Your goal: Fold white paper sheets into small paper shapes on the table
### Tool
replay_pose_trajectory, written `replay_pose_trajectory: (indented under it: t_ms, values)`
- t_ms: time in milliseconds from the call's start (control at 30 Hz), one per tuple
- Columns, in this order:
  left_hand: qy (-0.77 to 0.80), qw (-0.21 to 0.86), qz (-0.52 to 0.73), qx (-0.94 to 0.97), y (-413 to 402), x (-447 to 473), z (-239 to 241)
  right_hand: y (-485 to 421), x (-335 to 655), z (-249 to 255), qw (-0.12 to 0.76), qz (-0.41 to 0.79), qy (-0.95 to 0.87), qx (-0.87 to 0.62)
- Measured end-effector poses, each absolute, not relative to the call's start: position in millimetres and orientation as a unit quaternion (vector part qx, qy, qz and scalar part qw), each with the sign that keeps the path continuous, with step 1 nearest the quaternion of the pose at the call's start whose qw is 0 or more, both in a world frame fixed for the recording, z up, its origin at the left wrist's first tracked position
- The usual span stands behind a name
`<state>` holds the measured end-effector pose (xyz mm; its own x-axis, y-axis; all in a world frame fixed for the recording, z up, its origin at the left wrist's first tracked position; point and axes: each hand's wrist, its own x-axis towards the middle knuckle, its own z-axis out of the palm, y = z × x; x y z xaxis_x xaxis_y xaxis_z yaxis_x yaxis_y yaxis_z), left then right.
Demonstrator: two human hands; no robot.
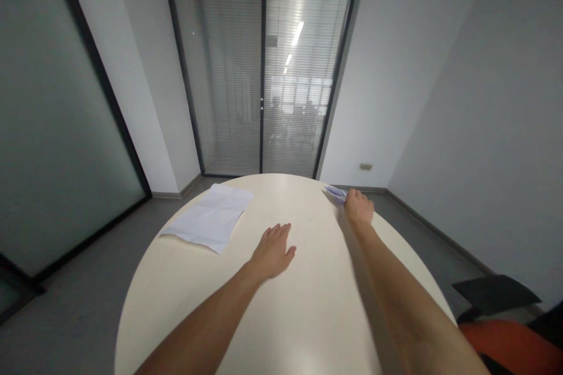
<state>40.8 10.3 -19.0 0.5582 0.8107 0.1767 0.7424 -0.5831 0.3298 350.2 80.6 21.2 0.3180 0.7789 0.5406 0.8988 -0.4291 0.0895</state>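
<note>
My right hand [359, 208] is at the far right of the round table, its fingers closed on a folded piece of white paper [336, 193]. The paper's narrow, pointed end sticks out to the left of the hand, and the rest is hidden behind the fingers. Near the middle of the table, my left hand [273, 252] is palm down with fingers stretched and thumb apart, holding nothing. A white sheet of paper [211, 217] with faint creases lies flat at the table's left side, apart from the left hand.
The pale round table [290, 316] fills the foreground. Beyond its right edge stands a chair with an orange seat [512, 345] and a black armrest [497, 293]. A glass door with blinds [220, 70] is in the far wall, and a frosted glass panel [53, 117] is at left.
</note>
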Motion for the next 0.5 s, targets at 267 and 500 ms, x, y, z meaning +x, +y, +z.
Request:
replay_pose_trajectory:
  t_ms: [267,500]
  values:
    - [0.443,0.113,0.158,0.875,9,40,-19,76,349,12,0.129,-0.251,-0.505,-0.816]
    - [0.44,0.113,0.153,0.878,9,40,-18,73,354,1,0.191,-0.162,-0.509,-0.824]
